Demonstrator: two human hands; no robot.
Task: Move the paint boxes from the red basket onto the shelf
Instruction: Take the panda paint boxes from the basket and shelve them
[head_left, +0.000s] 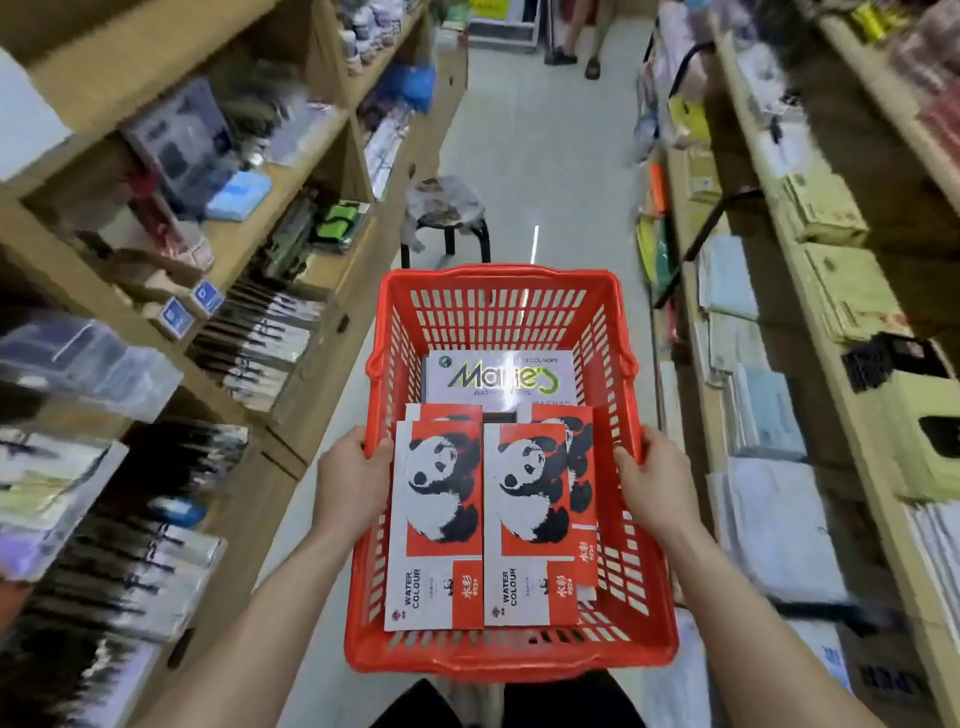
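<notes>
The wooden shelf (306, 171) runs along nine o'clock. The left hand (353, 483) has its grip clamped on the red basket (498, 275) rim at nine. Inside, panda paint boxes (436, 519) lie flat in two overlapping stacks, with a Marie's box (501, 379) at twelve. They look like light, stiff cardboard, best pinched by the long edges. The right hand (657, 483) clamps the rim at three.

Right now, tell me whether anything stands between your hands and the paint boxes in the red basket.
Nothing visible does. The red basket is open-topped, the panda boxes lie uncovered on top, the Marie's box beyond them. Both the left hand and the right hand grip the basket's side rims, though, so neither is free.
</notes>
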